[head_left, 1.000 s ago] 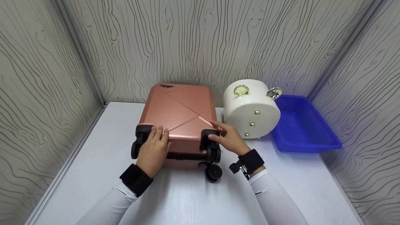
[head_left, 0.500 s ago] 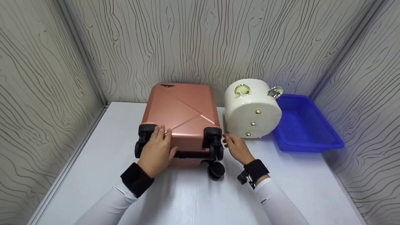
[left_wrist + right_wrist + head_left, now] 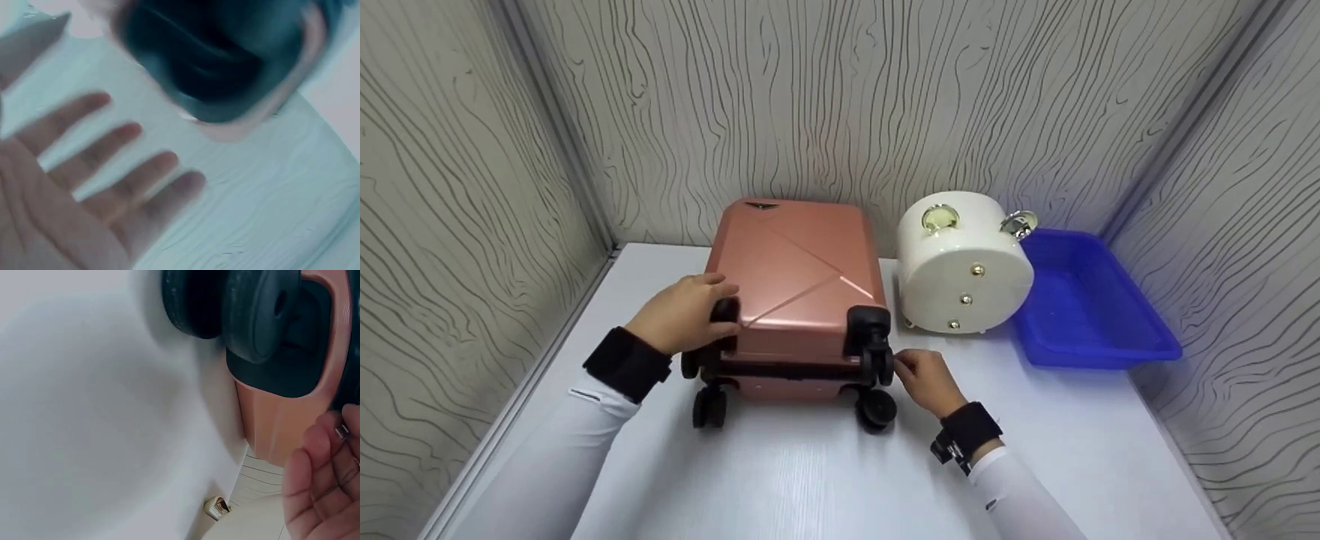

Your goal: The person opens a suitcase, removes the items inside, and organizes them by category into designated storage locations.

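Observation:
A rose-pink hard-shell suitcase [image 3: 795, 255] lies flat, its black wheels [image 3: 877, 364] facing the person. My left hand [image 3: 682, 311] is at the suitcase's near left corner, fingers spread and nearly straight. The left wrist view is blurred; there those fingers look apart from the dark wheel corner [image 3: 219, 67]. Beside the near right wheels, my right hand [image 3: 928, 381] has its fingers curled. Between its thumb and forefinger it pinches a small metal zipper pull [image 3: 342, 432], close to the black seam along the suitcase's side.
Right of the suitcase stands a round white case [image 3: 964, 289] with gold studs and two shiny ring-shaped fittings on top. A blue plastic tray [image 3: 1099, 351] sits at the far right. Patterned panels [image 3: 825, 97] enclose the white table [image 3: 810, 480] on the back and sides.
My left hand has slid from the suitcase's near edge leftward to its corner. My right hand has left the right corner, dropped lower beside the wheels and curled its fingers.

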`<state>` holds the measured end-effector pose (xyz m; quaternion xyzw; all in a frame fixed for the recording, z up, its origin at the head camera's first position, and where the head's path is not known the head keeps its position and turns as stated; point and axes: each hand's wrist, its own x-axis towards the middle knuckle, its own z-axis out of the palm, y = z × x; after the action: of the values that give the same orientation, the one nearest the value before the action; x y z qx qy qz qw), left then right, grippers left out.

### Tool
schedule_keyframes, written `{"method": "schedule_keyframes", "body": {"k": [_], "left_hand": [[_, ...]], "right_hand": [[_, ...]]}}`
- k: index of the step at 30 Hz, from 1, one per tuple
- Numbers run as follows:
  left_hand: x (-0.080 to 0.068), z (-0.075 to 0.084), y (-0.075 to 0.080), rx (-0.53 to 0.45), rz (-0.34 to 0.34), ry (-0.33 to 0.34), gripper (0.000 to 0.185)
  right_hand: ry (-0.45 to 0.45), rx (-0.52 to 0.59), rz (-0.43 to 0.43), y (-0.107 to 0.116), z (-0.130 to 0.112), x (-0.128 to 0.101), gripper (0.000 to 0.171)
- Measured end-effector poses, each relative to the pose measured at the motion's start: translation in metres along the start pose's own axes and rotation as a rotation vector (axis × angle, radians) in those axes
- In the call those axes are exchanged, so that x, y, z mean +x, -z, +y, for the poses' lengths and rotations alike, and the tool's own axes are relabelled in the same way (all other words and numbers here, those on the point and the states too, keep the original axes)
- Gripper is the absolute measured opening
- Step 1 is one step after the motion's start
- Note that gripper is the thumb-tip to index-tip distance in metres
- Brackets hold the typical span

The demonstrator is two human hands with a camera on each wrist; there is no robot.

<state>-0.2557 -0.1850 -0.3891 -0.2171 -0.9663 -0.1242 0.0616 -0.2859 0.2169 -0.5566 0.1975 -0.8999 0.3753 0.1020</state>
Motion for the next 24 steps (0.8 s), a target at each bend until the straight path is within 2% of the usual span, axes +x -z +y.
{"method": "schedule_keyframes", "body": {"k": [3, 5, 11, 15, 20, 24], "left_hand": [[0.004, -0.008, -0.007, 0.010, -0.042, -0.017, 0.049], [0.005, -0.010, -0.013, 0.034, -0.029, -0.028, 0.042], [0.004, -0.011, -0.022, 0.144, 0.086, -0.080, 0.039], [0.003, -0.012, -0.024, 0.186, 0.129, -0.119, 0.041], [0.002, -0.012, -0.025, 0.192, 0.154, -0.139, 0.039], [0.002, -0.011, -0.026, 0.190, 0.149, -0.143, 0.039]], "right_hand": [[0.036, -0.066, -0.005, -0.003, 0.000, -0.007, 0.012], [0.075, -0.108, -0.002, -0.005, 0.001, -0.013, 0.009], [0.188, -0.233, 0.056, -0.008, -0.004, -0.028, 0.011], [0.251, -0.254, 0.066, -0.013, -0.017, -0.040, 0.009], [0.373, -0.287, 0.104, -0.033, -0.037, -0.051, 0.008], [0.418, -0.337, 0.117, -0.054, -0.056, -0.052, 0.012]]}}
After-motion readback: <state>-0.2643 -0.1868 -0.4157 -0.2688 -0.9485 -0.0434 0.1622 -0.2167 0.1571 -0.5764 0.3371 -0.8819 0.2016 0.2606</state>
